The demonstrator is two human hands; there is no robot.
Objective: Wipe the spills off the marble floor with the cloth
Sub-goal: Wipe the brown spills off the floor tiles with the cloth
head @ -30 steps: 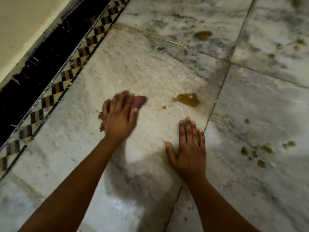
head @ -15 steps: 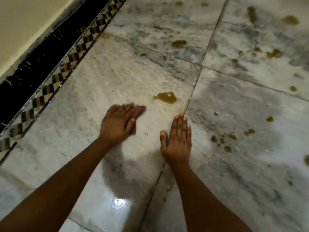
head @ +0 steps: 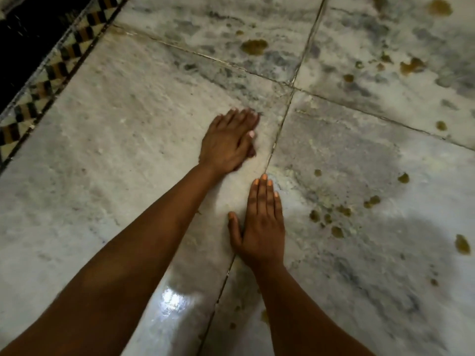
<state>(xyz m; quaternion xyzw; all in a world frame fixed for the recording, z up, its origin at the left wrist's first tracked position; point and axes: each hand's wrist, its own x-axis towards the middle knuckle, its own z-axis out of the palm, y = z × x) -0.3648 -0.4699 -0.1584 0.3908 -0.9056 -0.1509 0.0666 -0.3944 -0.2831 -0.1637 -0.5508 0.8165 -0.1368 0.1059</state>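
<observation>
Floor: grey-veined marble floor [head: 128,129]; tile joints cross just ahead of the hands
Cloth: dark reddish cloth [head: 253,151] almost hidden under left palm; only an edge shows by the thumb
Left hand: left hand [head: 227,142] pressing cloth down; fingers fairly straight
Right hand: right hand [head: 262,227] palm flat on a joint; fingers straight, together; holds nothing
Spills: brown spills [head: 254,47] on far and right tiles; apart from cloth
Edge: patterned border [head: 38,83] far left

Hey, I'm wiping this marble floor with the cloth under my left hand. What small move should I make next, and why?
Probably slide the left hand, pressing the cloth, rightward over the tile joint onto the small brown spots. They sit unwiped beside the flat right hand, near the cloth.
</observation>
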